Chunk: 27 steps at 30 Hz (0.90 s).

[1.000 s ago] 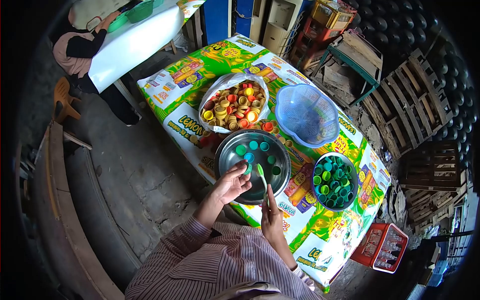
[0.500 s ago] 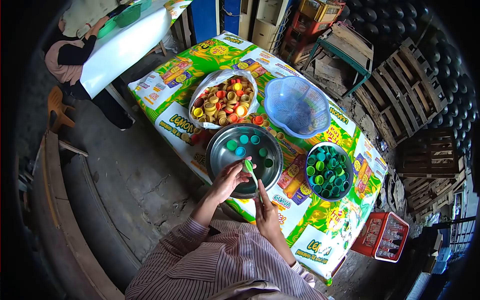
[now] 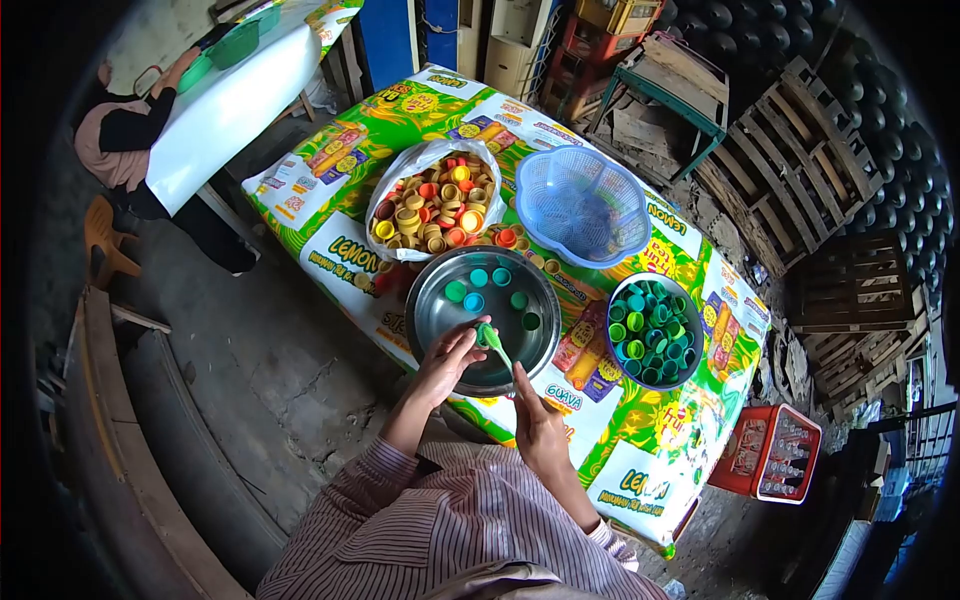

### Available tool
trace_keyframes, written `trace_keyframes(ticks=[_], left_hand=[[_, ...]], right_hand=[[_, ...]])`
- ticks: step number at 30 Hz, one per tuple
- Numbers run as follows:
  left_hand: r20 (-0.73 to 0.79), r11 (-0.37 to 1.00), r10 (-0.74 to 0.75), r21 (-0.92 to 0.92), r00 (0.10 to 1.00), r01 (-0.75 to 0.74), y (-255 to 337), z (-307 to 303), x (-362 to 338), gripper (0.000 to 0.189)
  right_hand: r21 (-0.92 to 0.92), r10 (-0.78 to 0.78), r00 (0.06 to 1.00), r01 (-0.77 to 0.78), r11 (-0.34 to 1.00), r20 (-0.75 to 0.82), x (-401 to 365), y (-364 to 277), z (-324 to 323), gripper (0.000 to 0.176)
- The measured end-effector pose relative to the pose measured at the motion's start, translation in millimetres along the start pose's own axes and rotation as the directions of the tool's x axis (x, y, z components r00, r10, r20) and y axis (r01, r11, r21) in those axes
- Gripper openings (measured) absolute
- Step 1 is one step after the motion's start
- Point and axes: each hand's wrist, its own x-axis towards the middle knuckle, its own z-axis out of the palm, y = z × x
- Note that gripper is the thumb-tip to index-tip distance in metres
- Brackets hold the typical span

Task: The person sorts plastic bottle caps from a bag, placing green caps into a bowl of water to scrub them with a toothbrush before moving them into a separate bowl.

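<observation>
My left hand (image 3: pixel 445 366) is closed on a small green bottle cap (image 3: pixel 481 338) above the metal basin, partly hidden by fingers and brush. In my right hand (image 3: pixel 541 430) is a slim toothbrush (image 3: pixel 503 354) with a pale handle and green head; the head meets the cap. Below, the round steel basin (image 3: pixel 425 290) has several green and blue caps, such as a blue cap (image 3: pixel 473 303), spread over its bottom. To the right stands a bowl (image 3: pixel 650 385) heaped with green caps (image 3: pixel 655 325).
Behind the basin are a white sack (image 3: pixel 385 185) of yellow, orange and red caps and a blue plastic basket (image 3: pixel 583 205). A printed cover (image 3: pixel 340 245) lies over the table. A person (image 3: pixel 125 145) works at another table, upper left. A red bottle crate (image 3: pixel 765 455) sits at right.
The whole view has shifted slightly. Both hands stay over the basin's near side, with the toothbrush head still at the cap; the brush has tilted slightly.
</observation>
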Motion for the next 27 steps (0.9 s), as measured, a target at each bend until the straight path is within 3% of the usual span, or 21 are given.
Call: trace_keyframes(ticks=[2,6,8,10,14,16,18,20,21,23,24,26,27], left_hand=[[-0.009,0.999,0.031,0.039,0.999,-0.030,-2.4,-0.8,0.7,0.030],[-0.009,1.000,0.023,-0.021,1.000,-0.023,-1.8,-2.7,-0.4,0.029],[0.011,0.999,0.007,-0.042,1.000,-0.007,4.6,-0.1,-0.9,0.030],[-0.006,0.996,0.058,0.063,0.998,-0.057,1.4,-1.1,0.4,0.030],[-0.029,0.995,0.079,0.070,0.996,-0.077,3.1,0.3,2.0,0.030],[0.005,0.969,0.133,0.210,0.991,-0.131,0.1,-5.4,6.4,0.030],[-0.001,0.916,0.197,0.357,0.980,-0.184,-2.4,-4.5,6.3,0.029],[0.118,0.560,0.367,0.763,0.923,-0.321,5.9,0.0,3.0,0.044],[0.123,0.561,0.363,0.763,0.924,-0.322,9.7,2.1,1.8,0.044],[0.258,0.284,0.381,0.881,0.888,-0.378,17.4,6.0,-0.5,0.067],[0.268,0.283,0.376,0.878,0.887,-0.386,21.8,9.5,-1.7,0.067],[0.355,0.345,0.237,0.840,0.905,-0.419,29.9,17.6,-4.1,0.084],[0.374,0.348,0.190,0.839,0.908,-0.419,32.5,20.6,-4.7,0.087]], right_hand=[[-0.033,0.132,0.985,-0.129,0.991,0.108,-1.6,3.1,4.1,0.050],[-0.135,-0.015,1.000,0.013,0.991,-0.010,-0.7,2.4,6.4,0.051],[-0.178,-0.020,1.000,0.021,0.984,0.008,-3.0,7.7,11.4,0.051],[-0.222,0.021,1.000,-0.021,0.975,-0.003,-1.4,13.0,14.6,0.051],[-0.205,0.028,1.000,-0.025,0.978,0.012,-2.3,11.2,20.4,0.052],[-0.196,0.010,1.000,-0.011,0.981,-0.010,1.4,14.7,21.8,0.052],[-0.151,0.072,0.996,-0.080,0.985,-0.059,6.8,14.4,19.2,0.052],[-0.097,0.133,0.989,-0.139,0.986,-0.065,9.6,14.7,17.6,0.049],[0.044,0.240,0.969,-0.238,0.970,-0.059,11.1,17.3,18.0,0.047],[0.313,0.439,0.898,-0.405,0.859,-0.043,12.9,19.5,21.9,0.042],[0.316,0.443,0.895,-0.406,0.858,-0.054,17.1,17.2,18.5,0.042],[0.517,0.548,0.809,-0.569,0.639,0.213,27.5,8.8,7.3,0.037],[0.548,0.530,0.834,-0.518,0.657,0.153,31.3,1.8,8.0,0.032]])
